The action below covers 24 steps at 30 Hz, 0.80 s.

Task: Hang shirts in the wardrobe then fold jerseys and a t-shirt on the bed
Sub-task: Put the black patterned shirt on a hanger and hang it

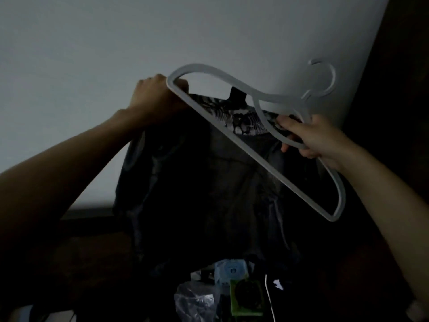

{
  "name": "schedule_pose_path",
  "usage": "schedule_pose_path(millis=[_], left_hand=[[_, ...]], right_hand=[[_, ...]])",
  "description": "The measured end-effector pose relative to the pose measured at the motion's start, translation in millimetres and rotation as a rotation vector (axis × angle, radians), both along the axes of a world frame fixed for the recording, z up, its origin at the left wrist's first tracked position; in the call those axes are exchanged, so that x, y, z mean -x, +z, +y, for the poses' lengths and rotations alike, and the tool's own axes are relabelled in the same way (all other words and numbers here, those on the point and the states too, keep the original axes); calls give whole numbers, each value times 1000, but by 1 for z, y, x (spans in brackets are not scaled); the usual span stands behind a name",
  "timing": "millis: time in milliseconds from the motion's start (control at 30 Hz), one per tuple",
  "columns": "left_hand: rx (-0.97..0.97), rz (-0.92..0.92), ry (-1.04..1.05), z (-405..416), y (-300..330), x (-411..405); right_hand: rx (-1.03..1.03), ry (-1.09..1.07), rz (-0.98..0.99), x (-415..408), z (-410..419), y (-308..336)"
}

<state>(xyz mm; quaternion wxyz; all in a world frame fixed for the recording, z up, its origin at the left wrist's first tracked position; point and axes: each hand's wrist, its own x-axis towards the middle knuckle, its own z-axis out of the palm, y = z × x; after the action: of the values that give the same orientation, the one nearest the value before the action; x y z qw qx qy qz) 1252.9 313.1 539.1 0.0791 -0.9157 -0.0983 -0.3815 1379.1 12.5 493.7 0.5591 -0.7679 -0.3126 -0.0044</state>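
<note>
From the head view, a dark shirt hangs at centre frame, held up so its neck opening faces the pale hanger, which runs on a slant from ten o'clock down to four o'clock, one end at the collar, likely to be fed in. The left hand, at ten o'clock, has its fingers curled round the shirt's shoulder beside that end. The right hand, at three o'clock, grips the hanger near its neck, steering it. Behind is a plain pale wall; at six o'clock lies dim clutter: a plastic bag, a green packet, a white cable.
</note>
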Motion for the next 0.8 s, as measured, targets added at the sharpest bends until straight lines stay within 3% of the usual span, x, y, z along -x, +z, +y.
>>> schedule_pose_path(millis=[67,133,300,533,667,800], left_hand=[[-169,42,70,-1,8,-13],[-197,153,75,2,12,-23],[235,233,-159,1,13,-40],[477,63,-298,-7,26,-51],[544,179,-374,-29,29,-50],[610,232,-432,-53,21,-51]], right_hand=[[-55,-80,-80,-3,-10,8],[-78,-173,-219,-6,-19,16],[123,-464,-472,-6,-30,19],[255,-152,-354,15,-36,6],[212,21,-147,50,-29,-12],[371,75,37,68,-14,-29]])
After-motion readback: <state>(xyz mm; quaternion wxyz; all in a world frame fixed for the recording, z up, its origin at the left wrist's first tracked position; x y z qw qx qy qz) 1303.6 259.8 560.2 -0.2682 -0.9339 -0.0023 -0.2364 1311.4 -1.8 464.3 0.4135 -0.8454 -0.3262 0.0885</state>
